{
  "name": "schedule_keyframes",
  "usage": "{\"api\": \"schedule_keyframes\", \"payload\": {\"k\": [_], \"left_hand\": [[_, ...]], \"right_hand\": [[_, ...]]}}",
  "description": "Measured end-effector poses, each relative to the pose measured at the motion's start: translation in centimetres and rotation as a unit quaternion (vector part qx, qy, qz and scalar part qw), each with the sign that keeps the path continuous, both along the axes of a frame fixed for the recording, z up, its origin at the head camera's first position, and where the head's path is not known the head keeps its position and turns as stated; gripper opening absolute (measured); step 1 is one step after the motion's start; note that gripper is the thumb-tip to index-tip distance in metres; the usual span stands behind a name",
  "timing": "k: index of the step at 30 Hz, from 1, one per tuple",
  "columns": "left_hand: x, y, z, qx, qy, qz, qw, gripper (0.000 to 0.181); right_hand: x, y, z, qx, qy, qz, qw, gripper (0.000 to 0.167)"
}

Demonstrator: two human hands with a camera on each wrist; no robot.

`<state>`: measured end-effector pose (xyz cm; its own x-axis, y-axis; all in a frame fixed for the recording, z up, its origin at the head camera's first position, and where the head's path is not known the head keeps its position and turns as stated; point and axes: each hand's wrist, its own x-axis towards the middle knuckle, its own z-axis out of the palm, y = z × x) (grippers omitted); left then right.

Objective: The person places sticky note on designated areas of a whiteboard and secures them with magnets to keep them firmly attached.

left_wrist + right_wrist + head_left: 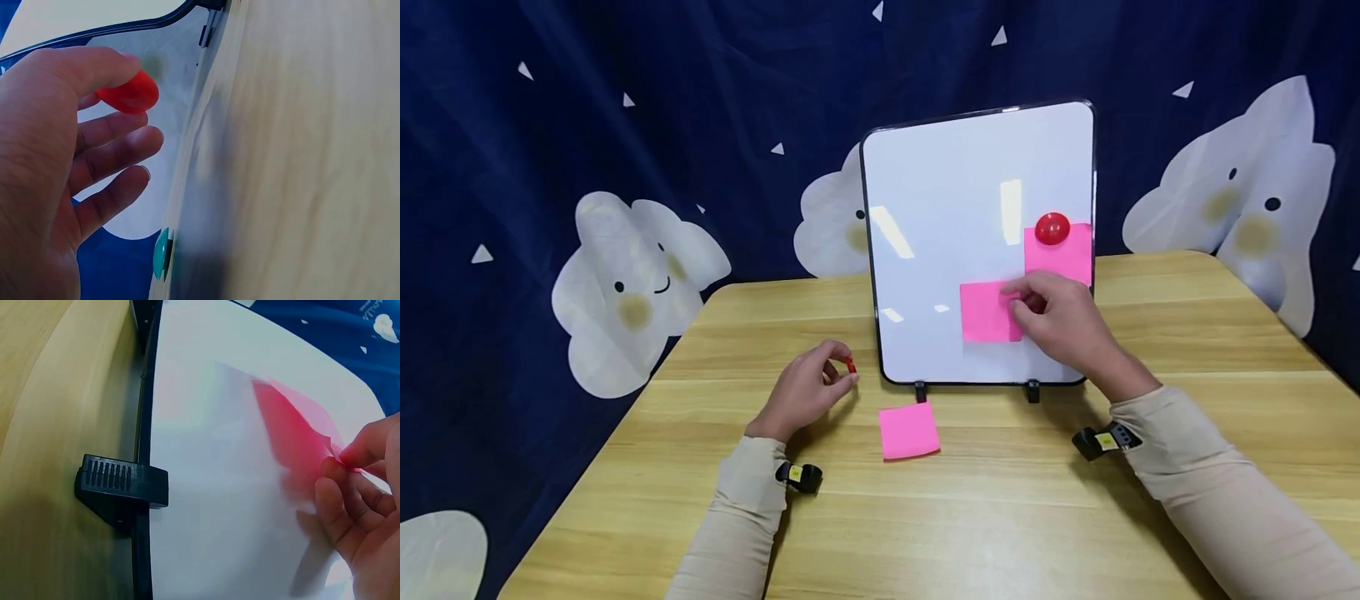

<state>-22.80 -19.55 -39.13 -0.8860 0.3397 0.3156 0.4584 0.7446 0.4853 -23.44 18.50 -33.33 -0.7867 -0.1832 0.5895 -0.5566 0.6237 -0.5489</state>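
My right hand (1063,321) pinches the right edge of a pink sticky note (982,315) at the lower part of a whiteboard (947,183). In the right wrist view this sticky note (300,422) stands slightly off the board, casting a pink reflection. Left of the board, my left hand (805,387) holds a small red round magnet (132,94) between thumb and forefinger, just above the table. Another pink sticky note (1060,262) is on the board's right side, under a red round magnet (1052,228). A third pink sticky note (910,432) lies on the table before the board.
The whiteboard stands on black feet (1033,392) on a wooden table (985,500). A green round magnet (162,253) is near the table edge in the left wrist view. Behind hangs a dark blue curtain (760,67) with clouds.
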Motion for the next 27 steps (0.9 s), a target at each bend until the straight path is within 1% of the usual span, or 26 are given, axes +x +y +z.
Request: {"api": "schedule_keyframes", "payload": {"k": [5,12,17,24,27], "left_hand": [[0.03,0.15,0.20,0.009,0.006,-0.007,0.9999,0.026],[0.13,0.25,0.18,0.016,0.007,-0.010,0.9998,0.028],[0.19,0.23,0.22,0.018,0.018,-0.010,0.9996,0.029],[0.17,0.37,0.33,0.024,0.029,-0.008,0.9993,0.032],[0.25,0.52,0.43,0.030,0.030,-0.008,0.9991,0.032]], "right_hand": [[0.02,0.06,0.09,-0.003,-0.002,-0.003,1.0000,0.016],[-0.04,-0.06,-0.02,-0.011,-0.035,-0.017,0.9992,0.017],[0.11,-0.35,0.16,-0.018,-0.053,-0.022,0.9982,0.022],[0.31,-0.50,0.48,-0.041,-0.093,-0.034,0.9943,0.035],[0.36,-0.49,0.44,-0.045,-0.102,-0.040,0.9929,0.032]]}}
